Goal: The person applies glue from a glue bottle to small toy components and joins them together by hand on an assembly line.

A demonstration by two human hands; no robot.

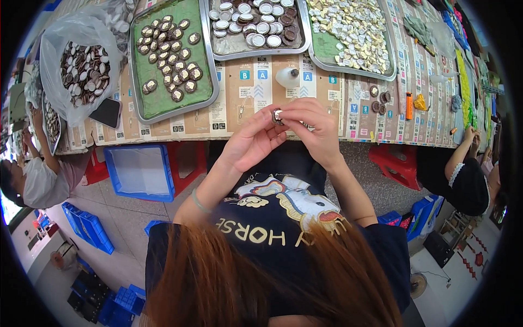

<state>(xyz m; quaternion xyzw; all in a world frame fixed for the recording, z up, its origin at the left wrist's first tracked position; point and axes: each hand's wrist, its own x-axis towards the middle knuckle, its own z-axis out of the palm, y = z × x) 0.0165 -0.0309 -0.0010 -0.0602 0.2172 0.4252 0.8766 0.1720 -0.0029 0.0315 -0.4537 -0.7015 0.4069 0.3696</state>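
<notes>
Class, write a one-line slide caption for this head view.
Both hands, left hand and right hand, pinch a small round cap over a table edge before metal trays of caps.

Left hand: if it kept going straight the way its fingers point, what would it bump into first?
The left hand points up and right at the small round piece pinched with the right hand. It already touches that piece; past it lies the white bottle, though depth is unclear.

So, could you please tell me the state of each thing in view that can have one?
Left hand: raised, fingertips pinching a small round piece.
Right hand: raised, fingers closed on the same piece.
Left tray: partly filled with brown round pieces in rows.
Middle tray: heaped with white and brown pieces.
Right tray: piled with gold pieces.
Plastic bag: open, holding round pieces.
Blue crate: on the floor, a white sheet inside.
</notes>
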